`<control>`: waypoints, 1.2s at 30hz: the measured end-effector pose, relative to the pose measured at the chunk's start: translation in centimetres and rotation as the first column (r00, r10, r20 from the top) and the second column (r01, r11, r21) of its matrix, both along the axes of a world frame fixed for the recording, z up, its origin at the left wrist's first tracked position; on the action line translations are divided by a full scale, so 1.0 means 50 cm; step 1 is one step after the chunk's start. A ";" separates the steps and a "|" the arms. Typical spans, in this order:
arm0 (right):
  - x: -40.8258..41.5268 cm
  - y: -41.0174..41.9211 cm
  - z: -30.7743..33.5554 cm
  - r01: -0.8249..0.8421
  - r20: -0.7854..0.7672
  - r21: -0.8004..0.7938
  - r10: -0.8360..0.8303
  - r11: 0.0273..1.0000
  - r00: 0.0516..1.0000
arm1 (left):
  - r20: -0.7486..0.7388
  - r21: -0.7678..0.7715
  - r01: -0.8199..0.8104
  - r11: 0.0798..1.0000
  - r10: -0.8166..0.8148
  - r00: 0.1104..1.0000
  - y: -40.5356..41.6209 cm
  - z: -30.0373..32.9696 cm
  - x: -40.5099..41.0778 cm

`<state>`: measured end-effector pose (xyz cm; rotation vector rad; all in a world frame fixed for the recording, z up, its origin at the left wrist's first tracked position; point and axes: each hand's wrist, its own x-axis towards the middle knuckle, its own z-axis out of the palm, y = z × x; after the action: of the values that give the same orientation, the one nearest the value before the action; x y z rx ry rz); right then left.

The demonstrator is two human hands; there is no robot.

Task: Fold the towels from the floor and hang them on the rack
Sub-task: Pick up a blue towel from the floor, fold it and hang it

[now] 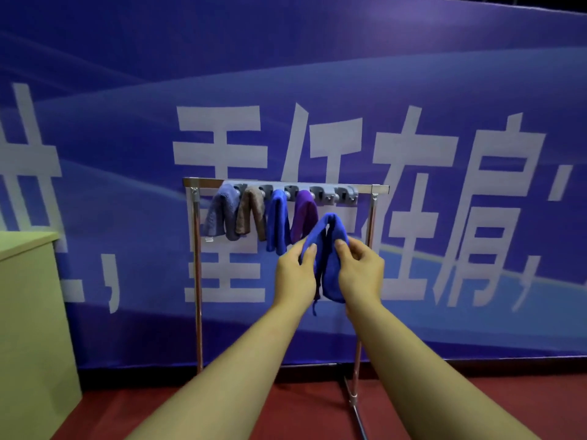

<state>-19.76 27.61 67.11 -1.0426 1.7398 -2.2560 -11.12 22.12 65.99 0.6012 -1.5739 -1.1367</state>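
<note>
While four towels (263,214) hang on the rack (286,181) just beyond, the left grip (293,274) and right grip (360,271) pinch a folded blue towel (328,249) between them.

We see an evenly lit indoor scene, moderately bright, with soft light that seems to fall from above and in front. The top corners of the blue banner (413,74) darken, and it looks brightest near its upper right edge. Shadows are faint; a dim one lies on the red floor (286,408) along the banner's foot. The rack (197,249) shows small bright glints on its metal posts. The whole picture is slightly soft, the white lettering blurred. Straight lines bow toward the edges from the wide lens.
</note>
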 end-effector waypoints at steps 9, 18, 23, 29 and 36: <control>-0.217 -0.112 0.028 0.144 -0.152 0.032 -0.137 0.989 0.979 | -0.001 -0.069 -0.126 0.990 0.126 0.992 -0.141 0.032 -0.177; -0.382 -0.248 0.080 0.168 -0.341 0.053 -0.141 0.984 0.929 | -0.080 -0.120 -0.314 0.942 0.306 0.949 -0.262 0.077 -0.346; -0.424 -0.312 0.077 0.182 -0.378 0.085 -0.138 0.980 0.916 | -0.078 -0.135 -0.390 0.911 0.383 0.921 -0.317 0.078 -0.402; -0.451 -0.357 0.048 0.168 -0.373 0.198 -0.084 0.966 0.924 | 0.064 -0.167 -0.396 0.903 0.411 0.910 -0.373 0.039 -0.424; -0.444 -0.378 -0.004 0.152 -0.408 0.273 -0.029 0.950 0.912 | 0.130 -0.132 -0.241 0.962 0.258 0.957 -0.392 -0.013 -0.421</control>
<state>-41.97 8.70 66.91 -1.4518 2.2446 -1.8249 -32.18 2.51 65.37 0.7968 -1.6218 -0.8225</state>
